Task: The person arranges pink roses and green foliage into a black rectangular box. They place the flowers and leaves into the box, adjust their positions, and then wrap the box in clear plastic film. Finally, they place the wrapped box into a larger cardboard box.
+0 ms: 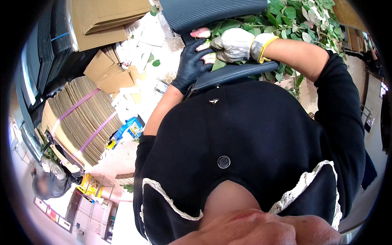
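Pink and pale green-white roses (201,32) lie with leafy stems across a dark ribbed sheet (220,14), whose near part (234,75) is close to my body. My left hand (192,61), in a black glove, reaches the blooms from the left. Its fingers are spread and touch the rose heads. From the right comes my right hand (233,45), in a white glove with a yellow-edged cuff. It is curled closed over the roses just behind their heads; the stems inside it are hidden. Green leaves (281,20) spread beyond that wrist.
On the left stand a strapped stack of cardboard sheets (83,118), brown ribbed cardboard (108,20) and dark sheets (61,53). Paper scraps and loose leaves (156,63) litter the surface beside my left hand. A blue-and-yellow object (130,128) lies nearby. Another person (55,181) is at lower left.
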`<state>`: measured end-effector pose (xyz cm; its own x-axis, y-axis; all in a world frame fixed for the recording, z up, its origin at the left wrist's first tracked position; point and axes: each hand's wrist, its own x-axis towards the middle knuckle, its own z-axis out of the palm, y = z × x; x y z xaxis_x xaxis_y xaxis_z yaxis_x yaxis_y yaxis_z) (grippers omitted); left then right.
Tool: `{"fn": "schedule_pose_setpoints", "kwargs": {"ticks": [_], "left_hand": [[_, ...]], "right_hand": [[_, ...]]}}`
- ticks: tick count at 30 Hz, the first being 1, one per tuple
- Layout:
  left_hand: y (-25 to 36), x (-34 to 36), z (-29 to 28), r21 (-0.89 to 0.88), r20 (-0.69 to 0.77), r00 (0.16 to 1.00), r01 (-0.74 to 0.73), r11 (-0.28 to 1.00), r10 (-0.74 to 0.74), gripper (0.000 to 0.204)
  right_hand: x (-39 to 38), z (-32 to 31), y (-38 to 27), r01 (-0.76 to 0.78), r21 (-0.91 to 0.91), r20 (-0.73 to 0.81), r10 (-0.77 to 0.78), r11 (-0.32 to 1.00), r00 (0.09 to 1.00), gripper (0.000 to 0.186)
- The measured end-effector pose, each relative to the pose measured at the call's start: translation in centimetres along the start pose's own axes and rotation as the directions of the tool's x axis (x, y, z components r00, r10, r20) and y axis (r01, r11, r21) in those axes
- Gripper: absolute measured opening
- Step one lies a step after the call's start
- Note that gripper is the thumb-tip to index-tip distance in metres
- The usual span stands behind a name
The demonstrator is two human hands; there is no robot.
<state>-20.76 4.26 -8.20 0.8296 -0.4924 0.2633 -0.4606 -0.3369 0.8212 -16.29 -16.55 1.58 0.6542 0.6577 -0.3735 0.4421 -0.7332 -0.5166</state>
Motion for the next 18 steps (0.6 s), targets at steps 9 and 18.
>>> {"fn": "schedule_pose_setpoints", "kwargs": {"ticks": [9, 18], "left_hand": [[0.6, 0.7, -0.4, -0.054, -0.029, 0.999, -0.017, 0.998, 0.015, 0.032], [2.8, 1.5, -1.9, 0.381, 0.162, 0.985, -0.010, 0.924, -0.056, 0.048]], "right_hand": [[0.5, -4.3, -1.8, -0.203, -0.180, -0.162, 0.174, 0.963, 0.971, 0.031], [1.9, -2.2, 0.3, -0.172, -0.228, -0.090, 0.155, 0.958, 0.984, 0.034]]}}
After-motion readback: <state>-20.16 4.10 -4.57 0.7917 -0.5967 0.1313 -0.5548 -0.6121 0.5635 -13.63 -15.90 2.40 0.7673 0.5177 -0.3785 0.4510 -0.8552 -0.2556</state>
